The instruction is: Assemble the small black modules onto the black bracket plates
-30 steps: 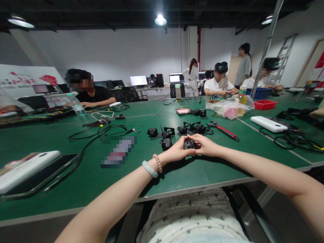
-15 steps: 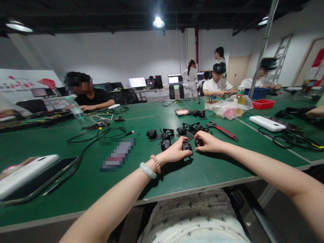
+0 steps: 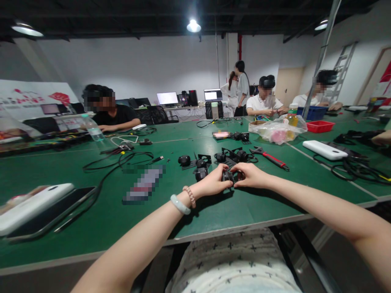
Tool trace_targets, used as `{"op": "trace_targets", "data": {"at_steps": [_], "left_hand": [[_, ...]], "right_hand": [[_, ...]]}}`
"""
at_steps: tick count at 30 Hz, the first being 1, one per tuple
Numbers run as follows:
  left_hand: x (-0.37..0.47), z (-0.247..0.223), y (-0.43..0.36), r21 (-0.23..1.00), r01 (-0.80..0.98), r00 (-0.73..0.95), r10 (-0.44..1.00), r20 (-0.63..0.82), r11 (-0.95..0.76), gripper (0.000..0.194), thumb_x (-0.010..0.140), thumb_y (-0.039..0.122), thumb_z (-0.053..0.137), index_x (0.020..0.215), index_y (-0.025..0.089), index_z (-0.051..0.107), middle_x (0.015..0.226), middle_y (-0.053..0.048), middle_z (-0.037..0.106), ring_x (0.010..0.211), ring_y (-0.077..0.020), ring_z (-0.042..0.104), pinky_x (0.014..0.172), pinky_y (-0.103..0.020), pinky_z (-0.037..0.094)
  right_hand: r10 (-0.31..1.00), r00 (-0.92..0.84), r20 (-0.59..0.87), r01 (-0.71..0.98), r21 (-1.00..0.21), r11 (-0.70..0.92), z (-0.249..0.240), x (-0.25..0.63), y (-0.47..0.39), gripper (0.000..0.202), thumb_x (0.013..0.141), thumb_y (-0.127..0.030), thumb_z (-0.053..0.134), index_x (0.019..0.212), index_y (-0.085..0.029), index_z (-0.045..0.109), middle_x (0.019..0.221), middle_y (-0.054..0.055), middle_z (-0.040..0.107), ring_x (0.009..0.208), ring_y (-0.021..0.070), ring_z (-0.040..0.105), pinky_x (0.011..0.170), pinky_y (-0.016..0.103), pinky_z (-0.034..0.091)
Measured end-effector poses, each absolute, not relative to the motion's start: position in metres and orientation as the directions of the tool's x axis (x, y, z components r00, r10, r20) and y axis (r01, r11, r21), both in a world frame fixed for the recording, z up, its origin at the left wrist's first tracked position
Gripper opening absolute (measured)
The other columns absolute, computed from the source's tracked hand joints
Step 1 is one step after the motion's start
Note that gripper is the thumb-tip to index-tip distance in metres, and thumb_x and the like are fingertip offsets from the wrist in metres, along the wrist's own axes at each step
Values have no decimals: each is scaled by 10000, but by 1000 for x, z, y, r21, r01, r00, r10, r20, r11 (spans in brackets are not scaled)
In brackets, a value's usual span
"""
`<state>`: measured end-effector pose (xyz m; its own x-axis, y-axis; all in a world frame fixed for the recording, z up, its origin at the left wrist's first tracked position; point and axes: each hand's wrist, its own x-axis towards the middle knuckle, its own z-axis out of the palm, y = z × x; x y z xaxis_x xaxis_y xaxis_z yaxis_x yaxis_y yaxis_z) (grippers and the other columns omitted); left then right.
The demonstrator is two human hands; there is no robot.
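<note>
My left hand (image 3: 214, 181) is closed around a black cylindrical part (image 3: 227, 176) low over the green table (image 3: 171, 217). Thumb and fingers of my right hand (image 3: 253, 176) pinch a black ring (image 3: 240, 176) against the right end of that part. Whether the two are joined I cannot tell, as my fingers cover the contact. Just left of my left hand sits another black round part (image 3: 200, 174). Beyond my hands lie several black round parts with flat brackets (image 3: 204, 159), some partly hidden behind my fingers.
An adjustable wrench with red handles (image 3: 275, 160) lies to the right. Black cables (image 3: 122, 158), a blurred-out flat object (image 3: 145, 185) and a white power bank (image 3: 39, 203) lie left. A plastic bag (image 3: 276, 130) and red tray (image 3: 320, 126) stand farther back. Co-workers sit across the table.
My right hand has moved left, bringing the black ring up against the part in my left hand. My left hand has stayed about in place. A standing person in the background has moved left.
</note>
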<state>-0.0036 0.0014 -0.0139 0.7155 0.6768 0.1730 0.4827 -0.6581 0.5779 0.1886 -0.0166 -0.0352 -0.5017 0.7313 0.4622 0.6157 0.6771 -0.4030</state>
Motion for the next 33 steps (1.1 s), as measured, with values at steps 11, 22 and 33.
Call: {"op": "trace_targets", "data": {"at_steps": [11,22,33], "left_hand": [[-3,-15,3,571,492,712,682,170,-656,526,681,323,540,1132,146,334,1048,-83,491,937,-205,491,814,-319,390],[-5,-15,2,575,474,720,669,182,-667,503,675,327,550,1104,146,359,1007,-75,502,896,-197,503,780,-314,405],[-4,-15,3,578,479,714,677,181,-661,522,674,347,550,1110,137,353,1002,-82,502,889,-203,506,765,-319,411]], "right_hand": [[779,-415,470,680,-410,609,-38,186,-15,298,564,-284,680,807,-134,596,775,41,558,649,114,510,571,216,390],[740,-437,511,543,-506,670,-39,178,-19,345,611,-311,642,903,-145,563,828,35,599,726,131,539,648,237,413],[764,-369,529,519,-564,642,-43,178,-15,344,573,-318,667,839,-148,527,814,29,543,707,124,541,622,240,454]]}}
